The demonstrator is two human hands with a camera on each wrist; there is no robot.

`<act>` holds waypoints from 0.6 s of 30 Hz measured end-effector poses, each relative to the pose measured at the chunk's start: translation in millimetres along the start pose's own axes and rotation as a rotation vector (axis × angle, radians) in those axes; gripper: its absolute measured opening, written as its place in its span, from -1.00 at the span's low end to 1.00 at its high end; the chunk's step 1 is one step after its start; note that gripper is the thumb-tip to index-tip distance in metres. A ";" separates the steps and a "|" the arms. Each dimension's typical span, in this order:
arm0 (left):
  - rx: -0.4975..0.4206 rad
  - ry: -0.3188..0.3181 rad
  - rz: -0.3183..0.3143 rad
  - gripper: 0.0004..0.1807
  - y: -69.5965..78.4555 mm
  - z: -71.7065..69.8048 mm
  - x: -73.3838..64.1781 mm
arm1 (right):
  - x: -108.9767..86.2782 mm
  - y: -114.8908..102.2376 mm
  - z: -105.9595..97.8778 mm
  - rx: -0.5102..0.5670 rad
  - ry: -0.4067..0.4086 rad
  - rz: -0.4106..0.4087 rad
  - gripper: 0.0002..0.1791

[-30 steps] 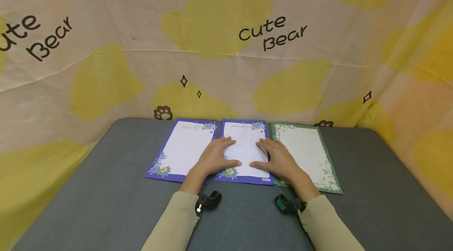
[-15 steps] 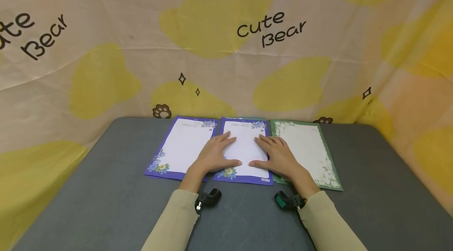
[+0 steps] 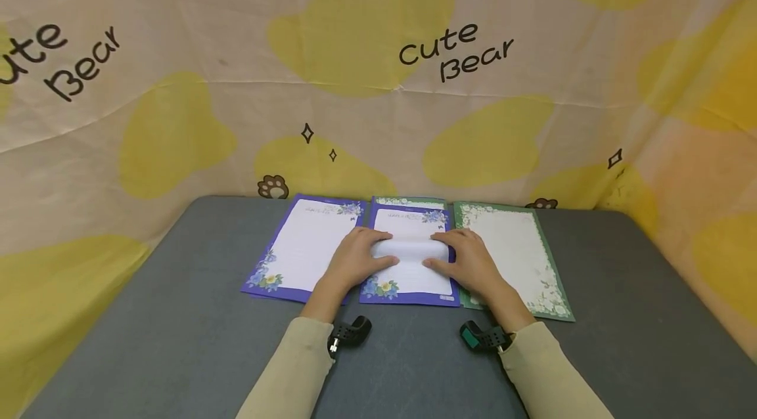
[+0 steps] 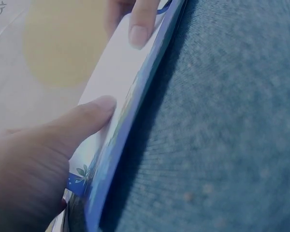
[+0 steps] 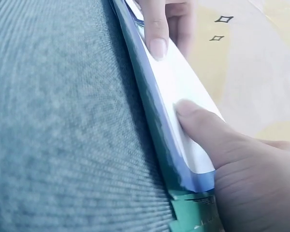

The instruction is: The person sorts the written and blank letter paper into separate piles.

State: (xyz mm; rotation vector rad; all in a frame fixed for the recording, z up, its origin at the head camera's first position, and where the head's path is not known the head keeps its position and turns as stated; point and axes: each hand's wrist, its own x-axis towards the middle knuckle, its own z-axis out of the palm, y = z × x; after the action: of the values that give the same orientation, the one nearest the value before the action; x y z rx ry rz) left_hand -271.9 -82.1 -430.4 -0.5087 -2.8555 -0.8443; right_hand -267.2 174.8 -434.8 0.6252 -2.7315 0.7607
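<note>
Our left hand (image 3: 353, 257) and right hand (image 3: 471, 260) pinch the middle sheet (image 3: 411, 278) humped; squeezing too hard could crease it, ngl.

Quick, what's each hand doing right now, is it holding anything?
Left hand: pinching the middle purple-bordered sheet by its left side.
Right hand: pinching the same sheet by its right side.

Is showing as a violet-bordered white sheet (image 3: 411, 272) (blue flowers (image 3: 381, 288) far right, near left), bulging upward mid-length and lying over a green-bordered sheet (image 3: 408, 201).
</note>
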 end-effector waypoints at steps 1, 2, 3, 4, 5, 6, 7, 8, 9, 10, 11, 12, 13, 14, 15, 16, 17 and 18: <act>-0.006 0.012 -0.003 -0.46 0.0 -0.1 0.1 | 0.1 0.2 0.5 0.021 0.011 0.005 -0.40; -0.006 0.022 -0.001 -0.48 0.1 -0.2 0.1 | 0.3 0.1 0.7 0.041 0.019 0.016 -0.42; -0.008 0.030 0.002 -0.51 0.1 -0.3 0.1 | 0.8 -0.1 0.9 0.058 0.029 0.029 -0.43; -0.011 0.036 0.004 -0.53 0.4 -0.4 0.4 | 1.4 -0.6 0.3 0.071 0.042 0.041 -0.44; -0.019 0.042 0.005 -0.54 0.9 -0.7 0.5 | 2.0 -1.2 -0.3 0.079 0.059 0.055 -0.43; -0.029 0.049 0.003 -0.55 1.3 -1.1 0.4 | 2.6 -1.9 -1.1 0.079 0.078 0.073 -0.42; -0.042 0.056 0.001 -0.56 1.9 -1.6 0.2 | 3.3 -3.0 -2.0 0.075 0.099 0.095 -0.40; -0.054 0.064 -0.002 -0.57 2.5 -2.1 0.0 | 3.9 -4.4 -3.0 0.073 0.118 0.125 -0.37; -0.064 0.073 -0.007 -0.57 3.1 -2.6 -0.3 | 4.4 -5.7 -3.8 0.073 0.136 0.154 -0.34; -0.075 0.084 -0.007 -0.57 4.1 -3.4 -0.5 | 4.7 -7.3 -5.0 0.080 0.152 0.184 -0.31; -0.078 0.098 -0.004 -0.57 5.0 -4.2 -0.7 | 5.1 -8.5 -5.8 0.094 0.168 0.218 -0.28; -0.080 0.112 0.000 -0.58 5.9 -4.9 -0.8 | 5.3 -9.6 -6.7 0.109 0.186 0.251 -0.25; -0.082 0.124 0.005 -0.57 6.7 -5.4 -0.9 | 5.6 -10.3 -7.6 0.127 0.201 0.285 -0.23; -0.080 0.134 0.010 -0.57 7.6 -6.0 -0.8 | 5.8 -10.7 -8.4 0.154 0.212 0.310 -0.23; -0.080 0.143 0.016 -0.57 8.3 -6.5 -0.8 | 5.9 -11.0 -9.3 0.190 0.214 0.336 -0.23; -0.079 0.151 0.024 -0.57 8.8 -6.7 -0.5 | 6.0 -10.7 -10.3 0.224 0.212 0.353 -0.23; -0.079 0.157 0.029 -0.57 9.1 -6.9 -0.3 | 6.1 -10.0 -11.2 0.261 0.206 0.364 -0.24; -0.084 0.159 0.030 -0.57 9.5 -7.1 0.0 | 6.1 -9.7 -12.3 0.297 0.191 0.373 -0.24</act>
State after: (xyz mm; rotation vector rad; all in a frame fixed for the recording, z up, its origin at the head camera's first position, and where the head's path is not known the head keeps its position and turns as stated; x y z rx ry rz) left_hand -268.4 -78.4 -419.7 -0.4692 -2.6716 -0.9573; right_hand -266.7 171.8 -418.2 0.0801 -2.6052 1.2566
